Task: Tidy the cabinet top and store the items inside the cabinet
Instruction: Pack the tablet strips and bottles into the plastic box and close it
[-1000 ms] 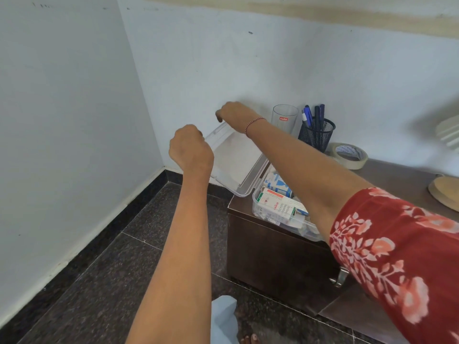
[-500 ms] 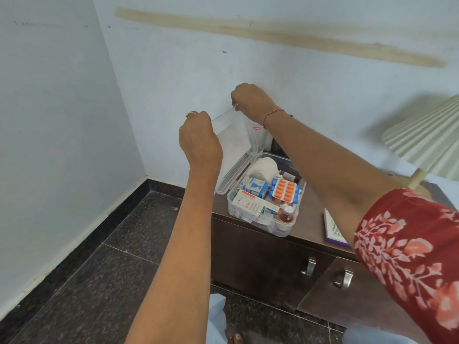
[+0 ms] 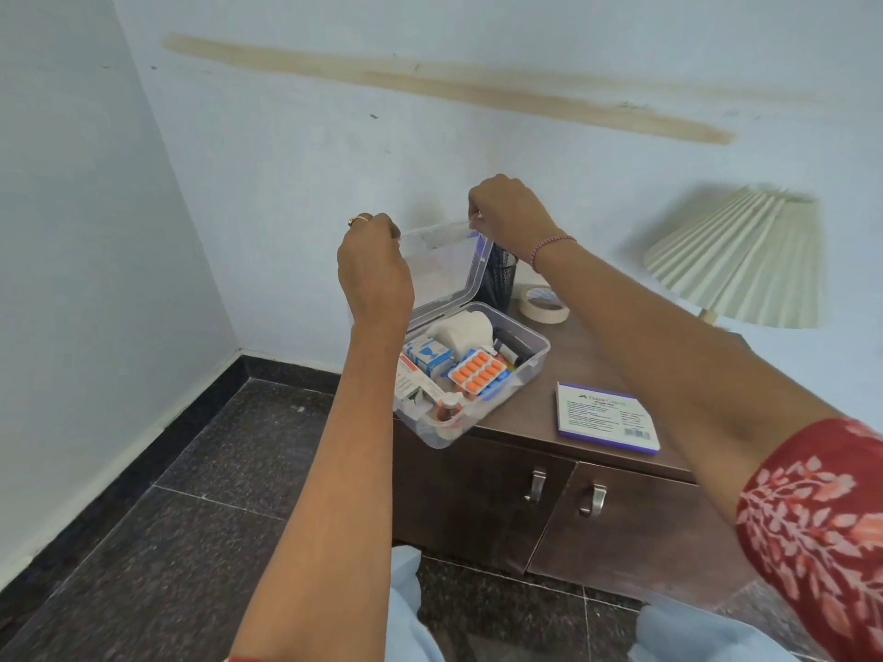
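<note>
Two hands hold the lid (image 3: 442, 269) of the clear box (image 3: 530, 370) by its top edge. The left hand (image 3: 375, 269) pinches the left corner with curled fingers, and the right hand (image 3: 509, 215) pinches the right corner the same way. Half a second ago the lid leaned back and to the left; now it stands almost straight up over the box. The box has not moved. It sits open on the left front corner of the cabinet (image 3: 621, 532), with its front corner poking a little over the edge. Inside lie a sheet of orange pills (image 3: 478, 372), a small blue and white carton (image 3: 427, 356), a white roll (image 3: 461, 329) and a little brown bottle (image 3: 449, 408). The tape roll (image 3: 544, 305) and the whole notepad (image 3: 604, 418) show now, where before only a bit of the notepad did. The tape lies behind the box and the notepad lies to its right, apart from it. The raised lid and the right wrist hide most of the black mesh pen cup (image 3: 499, 279) at the wall. The left forearm covers the left side of the box. A pleated lamp shade (image 3: 736, 260) stands at the right. Both cabinet doors are closed, and the dark floor (image 3: 167, 542) lies below.
</note>
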The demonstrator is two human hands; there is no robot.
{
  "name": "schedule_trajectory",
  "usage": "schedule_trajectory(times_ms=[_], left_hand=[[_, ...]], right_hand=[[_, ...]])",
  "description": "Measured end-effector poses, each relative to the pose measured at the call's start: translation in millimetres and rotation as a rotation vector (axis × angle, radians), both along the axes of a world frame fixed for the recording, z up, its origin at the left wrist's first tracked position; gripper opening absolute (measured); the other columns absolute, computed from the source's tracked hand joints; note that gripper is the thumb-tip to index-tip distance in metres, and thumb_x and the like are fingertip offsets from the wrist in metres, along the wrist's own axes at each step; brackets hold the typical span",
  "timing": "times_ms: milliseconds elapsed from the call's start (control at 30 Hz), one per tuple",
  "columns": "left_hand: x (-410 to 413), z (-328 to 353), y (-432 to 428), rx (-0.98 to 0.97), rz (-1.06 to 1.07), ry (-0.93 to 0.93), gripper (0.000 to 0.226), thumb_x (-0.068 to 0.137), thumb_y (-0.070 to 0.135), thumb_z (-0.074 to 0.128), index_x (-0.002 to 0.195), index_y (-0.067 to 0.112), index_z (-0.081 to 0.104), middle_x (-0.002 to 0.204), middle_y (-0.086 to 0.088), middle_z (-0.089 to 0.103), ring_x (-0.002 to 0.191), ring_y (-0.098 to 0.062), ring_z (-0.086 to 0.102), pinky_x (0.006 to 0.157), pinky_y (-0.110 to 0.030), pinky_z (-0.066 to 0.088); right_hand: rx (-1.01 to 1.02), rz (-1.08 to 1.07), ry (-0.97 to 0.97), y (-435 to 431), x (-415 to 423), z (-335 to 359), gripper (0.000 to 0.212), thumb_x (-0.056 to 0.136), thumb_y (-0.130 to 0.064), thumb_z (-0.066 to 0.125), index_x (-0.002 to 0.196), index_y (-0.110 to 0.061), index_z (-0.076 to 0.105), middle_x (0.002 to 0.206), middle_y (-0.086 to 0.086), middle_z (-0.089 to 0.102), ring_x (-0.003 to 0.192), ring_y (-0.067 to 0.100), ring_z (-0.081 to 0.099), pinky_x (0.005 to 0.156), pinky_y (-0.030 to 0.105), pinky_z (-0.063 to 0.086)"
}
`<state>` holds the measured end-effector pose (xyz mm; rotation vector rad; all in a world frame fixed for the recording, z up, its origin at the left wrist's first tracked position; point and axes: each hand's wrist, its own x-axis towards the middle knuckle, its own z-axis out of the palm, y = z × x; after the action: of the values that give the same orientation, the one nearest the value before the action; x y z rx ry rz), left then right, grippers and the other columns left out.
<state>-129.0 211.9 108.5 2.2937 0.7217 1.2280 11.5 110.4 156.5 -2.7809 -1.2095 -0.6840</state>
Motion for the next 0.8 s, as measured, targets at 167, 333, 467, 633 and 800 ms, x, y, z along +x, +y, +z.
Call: schedule_trajectory(times_ms=[167, 333, 467, 633, 800], left_hand=[[-11, -1, -12, -0.005, -0.052, 0.018, 0.024, 0.086, -0.003, 0.05, 0.1, 0.006, 0.068, 0.106, -0.011, 0.066, 0.099, -0.024, 0.06, 0.08, -0.028, 0.042], [-22, -9, -22, -0.022, -0.065, 0.051, 0.021, 0.085, -0.003, 0.052, 0.096, 0.004, 0.068, 0.103, -0.011, 0.065, 0.097, -0.023, 0.059, 0.075, -0.024, 0.039], [-32, -21, -28, -0.058, -0.059, 0.081, 0.023, 0.086, -0.003, 0.05, 0.096, 0.003, 0.069, 0.102, -0.013, 0.067, 0.098, -0.025, 0.06, 0.079, -0.029, 0.046], [-50, -39, -34, -0.068, 0.021, 0.154, 0.017, 0.09, 0.011, 0.057, 0.098, 0.009, 0.072, 0.103, -0.009, 0.07, 0.097, -0.024, 0.063, 0.075, -0.029, 0.047], [-58, -52, -39, -0.035, 0.074, 0.257, 0.017, 0.09, 0.016, 0.06, 0.099, 0.012, 0.073, 0.104, -0.009, 0.07, 0.097, -0.024, 0.064, 0.073, -0.028, 0.047]], right_hand=[[0.017, -0.041, -0.005, -30, -16, -9, 0.023, 0.089, -0.006, 0.049, 0.101, -0.002, 0.067, 0.105, 0.017, 0.066, 0.098, 0.034, 0.061, 0.082, 0.037, 0.049], [0.021, -0.079, 0.052, -54, -39, -23, 0.025, 0.091, -0.009, 0.046, 0.106, 0.0, 0.064, 0.109, 0.017, 0.064, 0.101, 0.033, 0.059, 0.085, 0.038, 0.046], [-0.002, -0.088, 0.093, -68, -60, -39, 0.027, 0.095, -0.011, 0.045, 0.114, 0.0, 0.061, 0.117, 0.018, 0.062, 0.109, 0.033, 0.058, 0.091, 0.039, 0.047], [-0.045, -0.072, 0.173, -78, -79, -57, 0.029, 0.096, -0.017, 0.051, 0.117, -0.001, 0.062, 0.12, 0.015, 0.061, 0.111, 0.03, 0.058, 0.089, 0.036, 0.046], [-0.053, -0.036, 0.228, -84, -89, -81, 0.027, 0.096, -0.017, 0.051, 0.115, -0.003, 0.065, 0.117, 0.014, 0.064, 0.107, 0.027, 0.063, 0.09, 0.034, 0.048]])
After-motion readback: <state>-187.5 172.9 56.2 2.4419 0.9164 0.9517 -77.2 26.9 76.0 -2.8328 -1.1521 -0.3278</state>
